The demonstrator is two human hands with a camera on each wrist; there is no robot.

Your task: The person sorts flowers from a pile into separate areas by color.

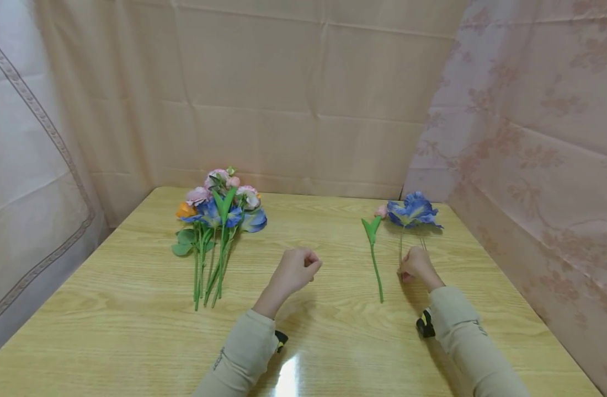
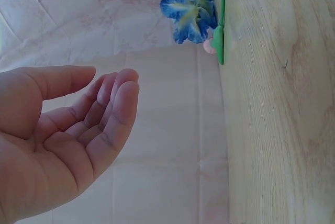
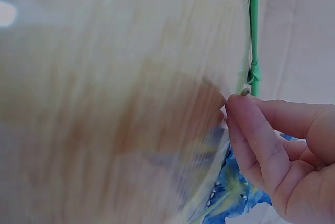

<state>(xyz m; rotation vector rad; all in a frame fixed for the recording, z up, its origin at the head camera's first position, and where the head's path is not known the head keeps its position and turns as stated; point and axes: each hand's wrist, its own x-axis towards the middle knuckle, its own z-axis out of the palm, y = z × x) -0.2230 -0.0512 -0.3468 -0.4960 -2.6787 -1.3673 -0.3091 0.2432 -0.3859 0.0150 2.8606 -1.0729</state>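
Observation:
Above the right half of the table, my right hand [image 1: 416, 264] pinches the thin stem [image 1: 400, 248] of a blue artificial flower [image 1: 414, 210] between thumb and fingertips. In the right wrist view, the stem's cut end [image 3: 244, 92] pokes out at the fingertips, and the blue petals [image 3: 230, 187] show partly behind the hand. Just left of it lies a pink tulip [image 1: 380, 211] with green leaves and a green stem [image 1: 378, 275]. My left hand [image 1: 296, 267] hovers over the middle of the table, its fingers loosely curved around nothing.
A bunch of artificial flowers, pink, orange and blue with green stems [image 1: 219, 264], lies on the left side of the wooden table [image 1: 134, 342]. Beige curtain [image 1: 293, 99] hangs behind the table, and patterned cloth [image 1: 542, 138] hangs along the right.

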